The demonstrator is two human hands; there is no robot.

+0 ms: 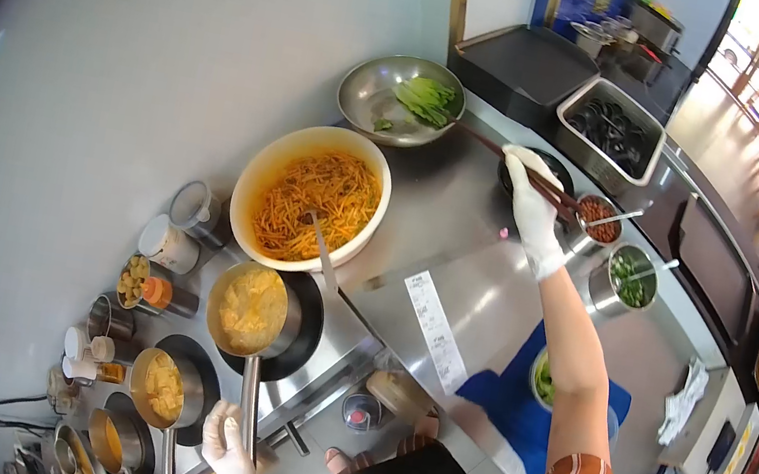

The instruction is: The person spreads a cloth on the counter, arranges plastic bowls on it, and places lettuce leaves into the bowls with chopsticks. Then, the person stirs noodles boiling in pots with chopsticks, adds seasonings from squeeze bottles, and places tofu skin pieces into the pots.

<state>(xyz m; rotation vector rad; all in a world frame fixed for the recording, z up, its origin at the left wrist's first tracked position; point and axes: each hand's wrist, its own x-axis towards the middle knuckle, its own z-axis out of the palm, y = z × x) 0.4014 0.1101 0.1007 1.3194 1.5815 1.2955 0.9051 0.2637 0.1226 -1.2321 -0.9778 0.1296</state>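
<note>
My right hand [533, 198], in a white glove, is closed on a pair of long dark chopsticks [483, 139]. Their tips reach the green leaves [424, 100] in a steel bowl [355, 101]. Behind that hand sits a black bowl [565, 173], partly hidden. My left hand [229, 444], also gloved, is low in the view beside the handle of a pan [255, 312] with yellow food; its fingers are curled, and whether they hold anything is hidden. A white bowl [245, 183] of orange shreds with a ladle stands between the pan and the steel bowl.
Two more pans [163, 387] [108, 433] stand at lower left, near jars [170, 243] along the wall. Steel containers of brown bits [598, 220] and chopped greens [631, 278] are at right. A paper receipt [436, 330] and a blue cloth [508, 402] lie on the counter.
</note>
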